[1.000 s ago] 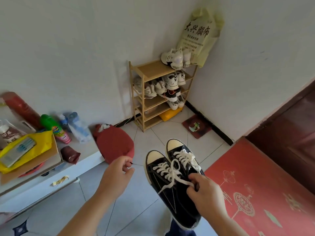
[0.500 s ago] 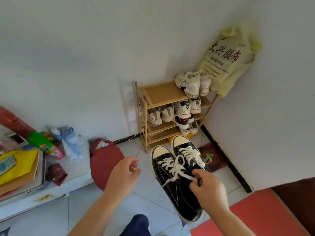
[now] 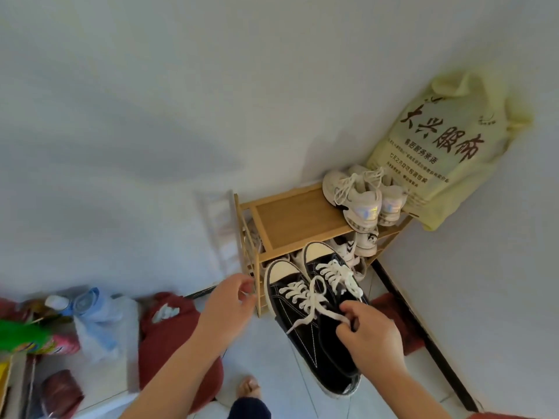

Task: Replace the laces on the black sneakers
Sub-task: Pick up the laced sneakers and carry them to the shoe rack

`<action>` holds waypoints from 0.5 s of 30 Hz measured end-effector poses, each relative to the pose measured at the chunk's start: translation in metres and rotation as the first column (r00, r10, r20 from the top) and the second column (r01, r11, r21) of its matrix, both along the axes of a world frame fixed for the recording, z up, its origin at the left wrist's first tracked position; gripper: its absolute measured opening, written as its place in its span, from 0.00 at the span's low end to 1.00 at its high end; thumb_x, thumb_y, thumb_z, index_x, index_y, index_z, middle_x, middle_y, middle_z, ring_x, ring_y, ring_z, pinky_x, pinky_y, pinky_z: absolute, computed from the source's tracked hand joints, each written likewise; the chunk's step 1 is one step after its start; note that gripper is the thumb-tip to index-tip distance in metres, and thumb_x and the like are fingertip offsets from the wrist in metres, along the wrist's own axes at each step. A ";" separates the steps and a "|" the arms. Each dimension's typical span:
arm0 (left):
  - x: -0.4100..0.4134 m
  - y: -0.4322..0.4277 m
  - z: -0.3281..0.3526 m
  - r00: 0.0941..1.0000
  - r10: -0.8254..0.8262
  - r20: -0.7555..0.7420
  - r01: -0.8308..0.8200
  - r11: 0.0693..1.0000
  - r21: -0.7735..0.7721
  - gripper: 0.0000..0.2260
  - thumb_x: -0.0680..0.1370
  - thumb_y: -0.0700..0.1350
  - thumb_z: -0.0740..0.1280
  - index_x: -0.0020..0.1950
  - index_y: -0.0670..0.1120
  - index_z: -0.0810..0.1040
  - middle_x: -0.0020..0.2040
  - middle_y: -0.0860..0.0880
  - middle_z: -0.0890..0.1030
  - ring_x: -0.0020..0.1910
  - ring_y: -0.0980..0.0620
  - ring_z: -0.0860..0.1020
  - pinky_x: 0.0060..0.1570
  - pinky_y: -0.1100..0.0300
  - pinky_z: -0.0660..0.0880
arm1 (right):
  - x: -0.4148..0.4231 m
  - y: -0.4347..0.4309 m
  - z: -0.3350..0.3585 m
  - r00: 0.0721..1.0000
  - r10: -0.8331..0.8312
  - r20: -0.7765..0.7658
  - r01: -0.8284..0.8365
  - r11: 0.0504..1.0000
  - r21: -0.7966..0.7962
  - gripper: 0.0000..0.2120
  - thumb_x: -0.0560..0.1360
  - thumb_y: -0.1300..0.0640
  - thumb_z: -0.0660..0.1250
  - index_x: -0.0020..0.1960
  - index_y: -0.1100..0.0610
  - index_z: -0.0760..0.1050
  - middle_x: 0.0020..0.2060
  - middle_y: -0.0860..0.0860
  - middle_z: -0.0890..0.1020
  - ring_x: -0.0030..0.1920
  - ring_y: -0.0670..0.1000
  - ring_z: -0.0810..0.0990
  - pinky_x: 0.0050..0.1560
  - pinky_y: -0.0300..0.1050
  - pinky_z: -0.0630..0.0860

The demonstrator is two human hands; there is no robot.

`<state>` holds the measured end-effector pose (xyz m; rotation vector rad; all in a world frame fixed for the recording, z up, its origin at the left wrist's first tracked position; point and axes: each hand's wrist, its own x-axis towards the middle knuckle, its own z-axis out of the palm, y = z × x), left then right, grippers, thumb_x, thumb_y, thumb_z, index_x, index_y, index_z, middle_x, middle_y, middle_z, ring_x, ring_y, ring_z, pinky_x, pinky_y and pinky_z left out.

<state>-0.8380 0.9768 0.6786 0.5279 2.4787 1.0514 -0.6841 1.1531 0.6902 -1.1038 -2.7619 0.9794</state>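
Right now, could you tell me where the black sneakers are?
Head view, lower centre-right: the right hand holds the black sneakers before the wooden shoe rack.

Black sneakers (image 3: 303, 338) — paired, toes away — white laces (image 3: 315, 301).

Both forearms are seen uncovered along their whole visible length, and the left hand (image 3: 230, 306) and the right hand (image 3: 370, 337) are likewise bare. A dark navy trouser leg (image 3: 249, 408) is seen at the bottom edge. The foot (image 3: 248, 387) just beyond it is blurred, and its covering cannot be made out.
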 end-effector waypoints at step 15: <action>-0.123 0.110 -0.023 0.972 0.219 0.091 -0.215 0.975 -0.047 0.08 0.75 0.41 0.64 0.52 0.51 0.73 0.44 0.56 0.75 0.42 0.59 0.74 0.42 0.67 0.68 | -0.190 0.124 -0.044 0.996 0.093 0.017 -0.092 0.994 -0.052 0.05 0.69 0.57 0.65 0.36 0.50 0.71 0.26 0.45 0.73 0.30 0.42 0.72 0.27 0.37 0.60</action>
